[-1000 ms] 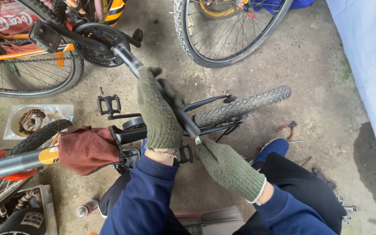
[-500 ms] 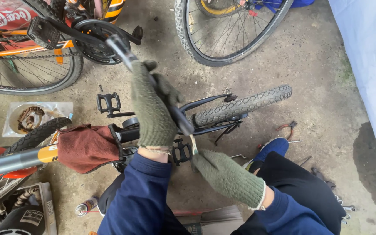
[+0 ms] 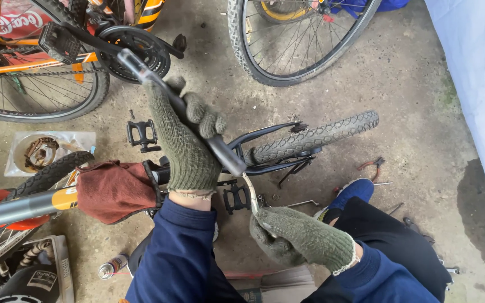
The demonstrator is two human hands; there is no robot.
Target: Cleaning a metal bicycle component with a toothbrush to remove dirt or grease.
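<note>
Black pump (image 3: 197, 120), diagonal, nozzle lower-right

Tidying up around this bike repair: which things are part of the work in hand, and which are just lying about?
In hand:
left hand, gripping the black bar
right hand, holding the thin metal piece at the bar's lower end

Lying about:
pliers on the floor
spray can
loose pedal
tray of rusty parts
red cloth on the frame

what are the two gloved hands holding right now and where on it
Left hand wraps the middle of a dark tube. Right hand pinches the lower end of the thin curved metal piece sticking out below it.
</note>
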